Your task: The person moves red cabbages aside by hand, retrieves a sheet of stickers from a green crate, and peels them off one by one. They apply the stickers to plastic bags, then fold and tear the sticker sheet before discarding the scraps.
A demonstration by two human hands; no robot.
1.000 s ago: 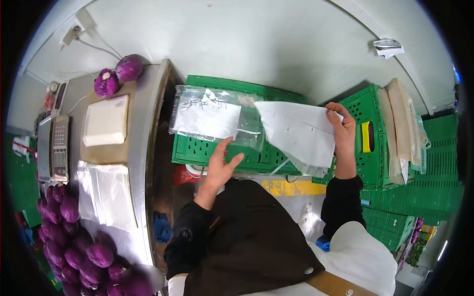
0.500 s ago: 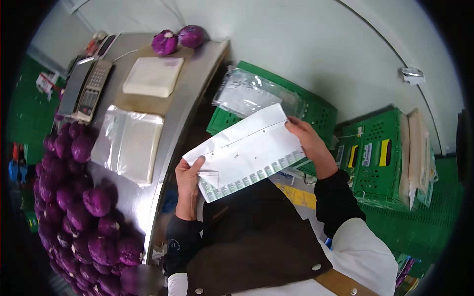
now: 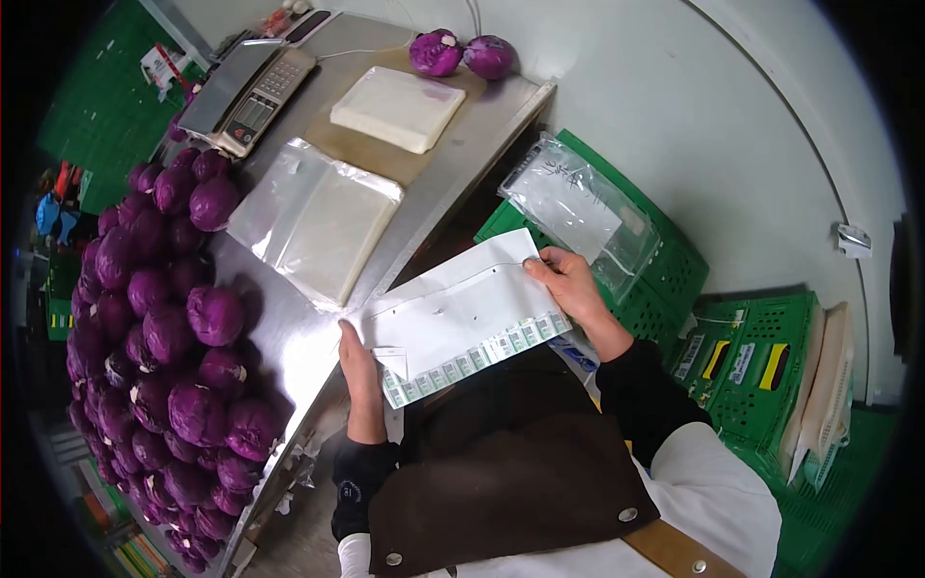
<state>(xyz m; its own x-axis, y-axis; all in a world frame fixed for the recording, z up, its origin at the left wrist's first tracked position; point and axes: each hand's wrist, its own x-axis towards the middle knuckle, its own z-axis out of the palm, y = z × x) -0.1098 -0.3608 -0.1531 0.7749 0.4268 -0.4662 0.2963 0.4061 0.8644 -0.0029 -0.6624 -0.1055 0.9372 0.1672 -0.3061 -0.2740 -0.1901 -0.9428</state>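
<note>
A white sheet of labels (image 3: 453, 306), with a row of small green-and-white printed stickers along its lower edge, is held at a tilt in front of my apron. My right hand (image 3: 576, 289) pinches its upper right corner, thumb on top. At the left edge of the sheet is my left hand (image 3: 361, 374), its thumb pointing up beside the paper and its other fingers hidden behind. A small white slip (image 3: 390, 360) lies on the sheet near that hand. Beyond the sheet, a clear plastic bag (image 3: 578, 207) with paper inside lies on a green crate (image 3: 679, 275).
A steel table (image 3: 299, 361) on the left carries a large heap of red cabbages (image 3: 169, 332), a stack of clear bags (image 3: 323, 222), a white stack of sheets (image 3: 398, 108), a scale (image 3: 252, 101) and two cabbages (image 3: 462, 55). Another green crate (image 3: 747, 337) stands right.
My view has turned, so the table and cabbages sit further right in the picture. My left thumb has shifted from the sheet's face to its edge. The sheet is still held up.
</note>
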